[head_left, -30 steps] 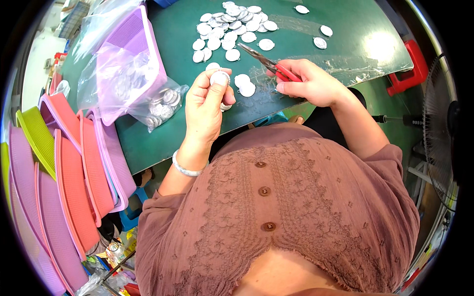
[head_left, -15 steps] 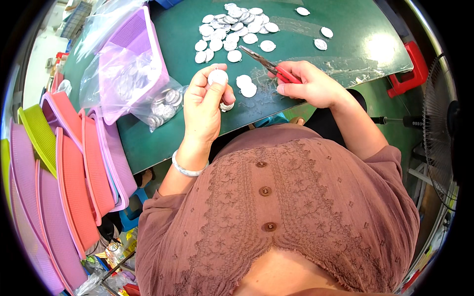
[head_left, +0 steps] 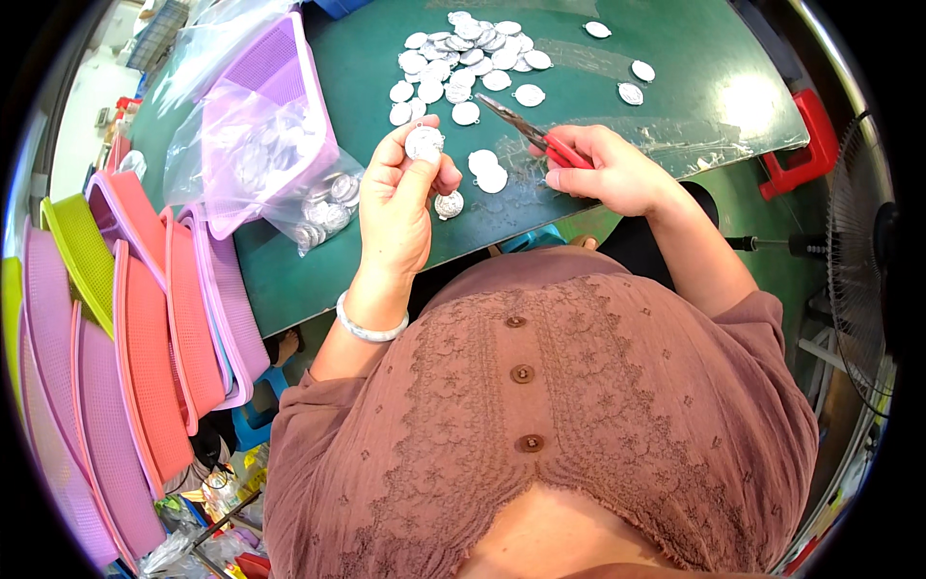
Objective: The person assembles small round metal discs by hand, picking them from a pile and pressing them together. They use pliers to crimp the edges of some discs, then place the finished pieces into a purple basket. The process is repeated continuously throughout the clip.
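Note:
A round silver medallion (head_left: 424,144) is pinched between the thumb and fingers of my left hand (head_left: 403,193), held up over the table's near edge. My right hand (head_left: 617,169) grips red-handled pliers (head_left: 540,138), whose dark jaws point up and left toward the pile of silver medallions (head_left: 468,58). Two overlapping medallions (head_left: 490,178) lie on the table between my hands. One more medallion with a patterned face (head_left: 449,205) rests just right of my left hand. Whether the pliers' jaws are fully closed is hard to make out.
On the green table (head_left: 666,116), a purple basket (head_left: 313,116) and a clear plastic bag of medallions (head_left: 328,207) stand at the left. Stacked pink, purple and green baskets (head_left: 145,357) crowd my left side. At right are a red stool (head_left: 805,145) and a fan (head_left: 858,261).
The medallion in my left hand has turned and now shows a patterned face. The patterned medallion beside that hand is more exposed. The pliers stay in my right hand.

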Demonstrator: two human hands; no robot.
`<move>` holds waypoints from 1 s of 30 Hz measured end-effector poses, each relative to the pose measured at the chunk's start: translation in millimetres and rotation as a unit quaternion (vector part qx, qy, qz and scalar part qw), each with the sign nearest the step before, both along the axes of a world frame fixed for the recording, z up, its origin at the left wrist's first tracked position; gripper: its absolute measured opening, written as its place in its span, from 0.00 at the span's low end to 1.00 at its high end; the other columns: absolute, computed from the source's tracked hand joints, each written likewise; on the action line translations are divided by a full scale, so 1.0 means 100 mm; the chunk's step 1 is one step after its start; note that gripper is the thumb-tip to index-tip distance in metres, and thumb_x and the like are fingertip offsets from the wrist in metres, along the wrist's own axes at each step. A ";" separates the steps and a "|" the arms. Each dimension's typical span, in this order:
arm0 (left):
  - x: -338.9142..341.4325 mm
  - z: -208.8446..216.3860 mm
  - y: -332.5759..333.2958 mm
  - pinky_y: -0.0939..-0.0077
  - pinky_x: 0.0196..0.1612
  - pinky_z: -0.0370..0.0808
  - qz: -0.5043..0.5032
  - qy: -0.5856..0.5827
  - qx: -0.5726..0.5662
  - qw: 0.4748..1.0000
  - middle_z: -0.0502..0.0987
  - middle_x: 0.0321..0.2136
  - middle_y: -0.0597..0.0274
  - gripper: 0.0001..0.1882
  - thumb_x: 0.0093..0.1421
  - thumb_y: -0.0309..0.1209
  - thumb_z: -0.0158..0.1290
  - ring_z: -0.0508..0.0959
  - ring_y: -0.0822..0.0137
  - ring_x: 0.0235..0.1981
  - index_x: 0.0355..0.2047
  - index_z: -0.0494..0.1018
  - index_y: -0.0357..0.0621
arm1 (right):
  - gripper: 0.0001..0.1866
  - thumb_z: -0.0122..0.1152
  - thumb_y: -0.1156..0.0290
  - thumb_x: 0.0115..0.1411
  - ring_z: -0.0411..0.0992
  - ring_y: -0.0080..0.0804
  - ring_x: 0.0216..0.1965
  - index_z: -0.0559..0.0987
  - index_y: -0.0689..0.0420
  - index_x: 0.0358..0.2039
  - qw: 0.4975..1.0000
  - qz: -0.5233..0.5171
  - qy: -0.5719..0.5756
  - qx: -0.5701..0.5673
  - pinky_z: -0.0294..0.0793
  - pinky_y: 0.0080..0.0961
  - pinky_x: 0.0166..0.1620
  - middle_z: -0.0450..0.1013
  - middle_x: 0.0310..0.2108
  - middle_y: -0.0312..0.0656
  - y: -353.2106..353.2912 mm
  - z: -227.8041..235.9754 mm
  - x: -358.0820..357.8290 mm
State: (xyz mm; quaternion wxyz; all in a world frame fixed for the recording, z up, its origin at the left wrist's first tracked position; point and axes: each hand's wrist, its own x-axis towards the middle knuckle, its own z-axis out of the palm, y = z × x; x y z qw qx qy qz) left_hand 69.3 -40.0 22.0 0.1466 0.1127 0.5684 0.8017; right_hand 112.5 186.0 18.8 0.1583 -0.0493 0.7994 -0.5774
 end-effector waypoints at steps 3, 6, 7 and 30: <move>0.00 0.01 0.00 0.86 0.30 0.68 0.006 0.000 -0.003 1.000 0.72 0.23 0.67 0.15 0.58 0.24 0.43 0.71 0.78 0.25 0.47 0.64 0.35 | 0.18 0.55 0.69 0.51 0.57 0.15 0.25 0.71 0.64 0.41 1.000 0.001 0.001 -0.005 0.58 0.14 0.28 0.61 0.22 0.27 -0.01 0.00 0.01; 0.00 0.00 -0.01 0.86 0.31 0.68 0.008 -0.004 -0.003 1.000 0.72 0.23 0.67 0.16 0.58 0.24 0.43 0.71 0.78 0.25 0.47 0.65 0.35 | 0.18 0.55 0.69 0.51 0.57 0.15 0.25 0.71 0.64 0.41 1.000 0.001 0.003 -0.009 0.58 0.14 0.28 0.61 0.22 0.27 -0.01 -0.01 0.00; 0.00 0.00 -0.01 0.86 0.31 0.68 0.010 -0.005 -0.005 1.000 0.72 0.23 0.67 0.16 0.58 0.24 0.44 0.71 0.78 0.25 0.47 0.65 0.35 | 0.18 0.55 0.69 0.51 0.57 0.15 0.25 0.71 0.64 0.41 1.000 0.001 0.004 -0.010 0.58 0.14 0.28 0.61 0.22 0.27 -0.01 -0.01 0.00; -0.04 -0.14 -0.04 0.84 0.40 0.68 0.036 0.123 -0.023 0.991 0.73 0.36 0.63 0.13 0.56 0.18 0.47 0.72 0.75 0.36 0.42 0.72 0.38 | 0.17 0.55 0.70 0.51 0.57 0.14 0.24 0.71 0.64 0.41 1.000 0.000 0.000 0.001 0.57 0.13 0.27 0.62 0.22 0.27 -0.02 -0.01 0.00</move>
